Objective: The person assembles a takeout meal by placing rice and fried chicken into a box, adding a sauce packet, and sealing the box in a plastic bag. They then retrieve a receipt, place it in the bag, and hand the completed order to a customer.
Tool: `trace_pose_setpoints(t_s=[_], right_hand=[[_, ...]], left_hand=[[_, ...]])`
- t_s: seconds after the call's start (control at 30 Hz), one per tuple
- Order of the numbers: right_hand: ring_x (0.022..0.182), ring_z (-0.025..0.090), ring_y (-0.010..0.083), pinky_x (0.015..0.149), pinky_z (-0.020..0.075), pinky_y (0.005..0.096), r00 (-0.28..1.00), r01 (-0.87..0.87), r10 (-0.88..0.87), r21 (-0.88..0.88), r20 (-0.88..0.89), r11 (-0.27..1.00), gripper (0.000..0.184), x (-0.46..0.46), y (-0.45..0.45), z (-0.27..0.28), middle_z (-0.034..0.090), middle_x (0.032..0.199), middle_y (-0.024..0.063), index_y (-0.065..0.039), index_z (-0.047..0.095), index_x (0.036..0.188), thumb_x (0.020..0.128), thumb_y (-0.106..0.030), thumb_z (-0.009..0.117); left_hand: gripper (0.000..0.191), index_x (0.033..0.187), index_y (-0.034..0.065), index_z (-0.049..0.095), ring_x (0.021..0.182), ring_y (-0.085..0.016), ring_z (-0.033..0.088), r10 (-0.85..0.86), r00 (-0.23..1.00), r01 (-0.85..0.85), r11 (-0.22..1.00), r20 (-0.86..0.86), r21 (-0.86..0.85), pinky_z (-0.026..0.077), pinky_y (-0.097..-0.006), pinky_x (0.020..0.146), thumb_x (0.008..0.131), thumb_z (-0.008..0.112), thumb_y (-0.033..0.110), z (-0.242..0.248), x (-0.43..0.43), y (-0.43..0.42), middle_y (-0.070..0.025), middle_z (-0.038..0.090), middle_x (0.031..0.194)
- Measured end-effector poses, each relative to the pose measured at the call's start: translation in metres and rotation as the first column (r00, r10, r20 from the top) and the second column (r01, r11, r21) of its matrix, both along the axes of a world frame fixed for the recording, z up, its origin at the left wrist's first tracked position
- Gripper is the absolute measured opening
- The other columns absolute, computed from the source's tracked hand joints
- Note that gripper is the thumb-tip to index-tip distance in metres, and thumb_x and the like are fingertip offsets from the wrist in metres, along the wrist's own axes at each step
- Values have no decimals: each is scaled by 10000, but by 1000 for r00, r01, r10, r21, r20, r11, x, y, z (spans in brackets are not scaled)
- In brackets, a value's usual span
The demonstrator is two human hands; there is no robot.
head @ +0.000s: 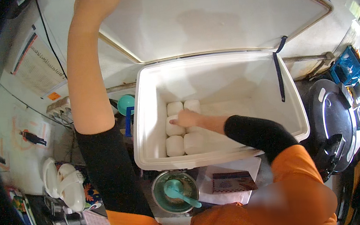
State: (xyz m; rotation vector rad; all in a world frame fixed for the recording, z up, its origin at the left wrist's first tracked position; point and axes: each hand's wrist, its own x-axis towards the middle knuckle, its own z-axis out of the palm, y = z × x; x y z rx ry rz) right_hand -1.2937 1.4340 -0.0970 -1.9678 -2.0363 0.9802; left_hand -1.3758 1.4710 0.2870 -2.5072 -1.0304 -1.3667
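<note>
My right hand (pixel 188 118) is down inside a large white cooler box (pixel 223 157). Its fingers touch the middle of a group of white rounded blocks (pixel 175 145) stacked at the left end. One fingertip lies on the middle-left block (pixel 173 129); whether the hand grips a block cannot be made out. The blocks' material is unclear. My left hand (pixel 102 1) reaches up to the top edge of the raised cooler lid (pixel 216 21). Its fingers are cut off by the picture's upper rim.
Before the cooler stands a metal bowl (pixel 157 199) with a turquoise ladle (pixel 174 189). A black round-lidded appliance (pixel 330 124) sits to the right, with a blue crate (pixel 346 67) beyond. A dark strap (pixel 279 77) hangs inside the cooler. White sandals (pixel 70 188) lie at left.
</note>
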Motion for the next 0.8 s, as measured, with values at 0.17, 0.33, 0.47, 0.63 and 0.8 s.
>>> trace_pose_setpoints(t_s=[0.17,0.33,0.47,0.63,0.8], right_hand=[[1011,588,393,872,491,424,895,319,-287,41,-343,947,818,-35,1,-38,572,1143,263,87,455,1149,620,-424,811],[1042,572,369,882,488,401,921,115,-45,159,-388,981,862,-21,-27,65,571,1130,253,24,430,1211,551,-332,855],[933,597,252,830,478,342,755,54,229,407,-615,912,656,-1,-96,167,610,980,200,-3,488,1147,649,-275,815],[1043,533,197,928,425,327,531,161,237,372,-813,914,687,18,-272,165,561,1079,96,-38,465,1209,635,-170,819],[1023,582,204,868,488,333,588,1,-104,-127,-802,992,632,8,-393,40,556,1200,119,-48,536,1196,651,-186,824]], left_hand=[[726,893,-37,691,900,-378,617,111,991,-118,988,-74,-95,441,-391,851,932,310,580,6,-3,2,-240,661,881],[717,906,-45,687,920,-377,621,130,991,-131,991,-36,-26,446,-399,863,928,327,575,-2,-3,-9,-242,664,888],[680,907,-17,697,908,-363,635,228,973,-230,973,-36,-36,469,-398,824,911,373,581,-15,-10,-36,-239,667,894],[619,1009,87,689,828,-232,639,29,999,-25,992,-34,125,466,-325,785,957,279,547,-102,-54,-93,-91,682,888],[508,906,102,666,790,-307,623,-129,989,105,953,67,286,472,-411,665,835,496,575,-208,-72,-136,-88,652,885]])
